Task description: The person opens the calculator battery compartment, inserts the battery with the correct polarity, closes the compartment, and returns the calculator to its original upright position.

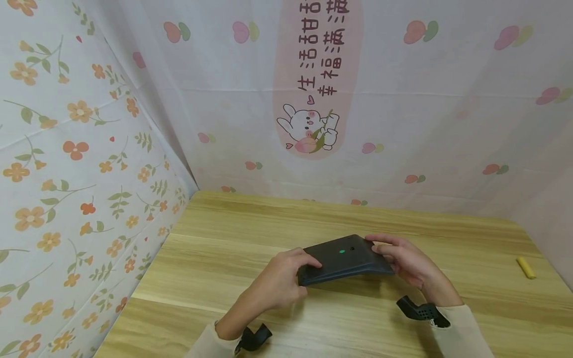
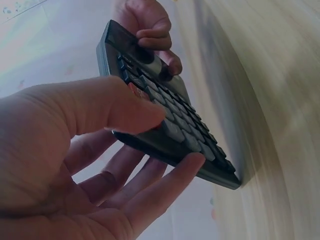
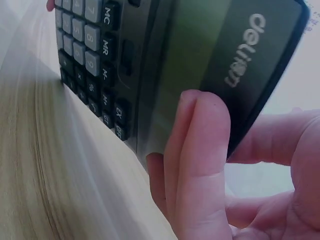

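A black calculator [image 1: 333, 258] is held tilted above the table, its back toward the head camera. Grey and black keys show on the calculator [image 2: 175, 115] in the left wrist view; its display and "deli" lettering face the right wrist camera on the calculator [image 3: 205, 50]. My left hand [image 1: 284, 276] grips the left end, thumb on the key side and fingers round the edge. At the display end, my right hand [image 1: 409, 258] pinches the calculator, with fingers over the screen side. A small green mark and a dark hole show on its back.
A short yellow stick-like object [image 1: 525, 267] lies at the right of the wooden table [image 1: 215, 268]. Printed cloth [image 1: 215, 119] hangs behind the table, and a floral cloth [image 1: 89, 164] hangs on the left. Black mounts sit on both wrists.
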Demonstrator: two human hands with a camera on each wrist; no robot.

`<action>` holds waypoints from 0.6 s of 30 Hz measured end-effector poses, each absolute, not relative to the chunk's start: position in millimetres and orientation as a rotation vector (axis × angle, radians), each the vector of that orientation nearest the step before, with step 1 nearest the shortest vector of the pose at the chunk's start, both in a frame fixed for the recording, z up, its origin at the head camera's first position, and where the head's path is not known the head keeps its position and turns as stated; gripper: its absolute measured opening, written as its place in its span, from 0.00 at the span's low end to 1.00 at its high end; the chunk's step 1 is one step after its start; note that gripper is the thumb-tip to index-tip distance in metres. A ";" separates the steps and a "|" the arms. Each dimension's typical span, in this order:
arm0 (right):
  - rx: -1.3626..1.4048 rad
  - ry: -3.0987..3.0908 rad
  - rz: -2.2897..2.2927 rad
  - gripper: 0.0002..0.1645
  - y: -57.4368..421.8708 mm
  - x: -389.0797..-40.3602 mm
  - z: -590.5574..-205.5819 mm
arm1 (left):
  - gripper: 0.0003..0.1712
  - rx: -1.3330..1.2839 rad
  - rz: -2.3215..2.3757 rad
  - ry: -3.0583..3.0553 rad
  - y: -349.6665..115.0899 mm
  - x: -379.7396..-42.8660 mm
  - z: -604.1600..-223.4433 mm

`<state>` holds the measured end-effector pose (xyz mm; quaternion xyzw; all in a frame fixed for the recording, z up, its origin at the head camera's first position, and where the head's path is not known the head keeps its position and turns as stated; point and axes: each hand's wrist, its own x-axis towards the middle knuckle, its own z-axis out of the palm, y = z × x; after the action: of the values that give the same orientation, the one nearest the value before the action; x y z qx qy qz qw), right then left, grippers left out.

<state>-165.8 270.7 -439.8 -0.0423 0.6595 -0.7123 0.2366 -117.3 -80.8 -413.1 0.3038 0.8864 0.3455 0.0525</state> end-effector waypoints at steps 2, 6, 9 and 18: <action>-0.102 1.827 -1.932 0.34 269.7 -165.5 -440.0 | 0.32 0.917 1.033 2.712 -81.1 -118.0 -414.5; -0.108 1.859 -1.871 0.44 267.9 -164.7 -439.5 | 0.31 0.900 1.014 2.732 -81.4 -118.9 -416.5; -0.139 1.831 -1.855 0.47 267.9 -164.3 -439.1 | 0.30 0.880 1.003 2.742 -81.4 -119.5 -417.2; -0.179 1.791 -1.863 0.49 268.2 -164.3 -438.7 | 0.36 0.628 1.181 2.566 -85.7 -123.9 -419.2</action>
<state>-164.3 268.2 -438.7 -0.0664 0.6653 -0.6920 0.2722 -123.9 -85.7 -419.2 0.2154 0.8800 0.4049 0.1234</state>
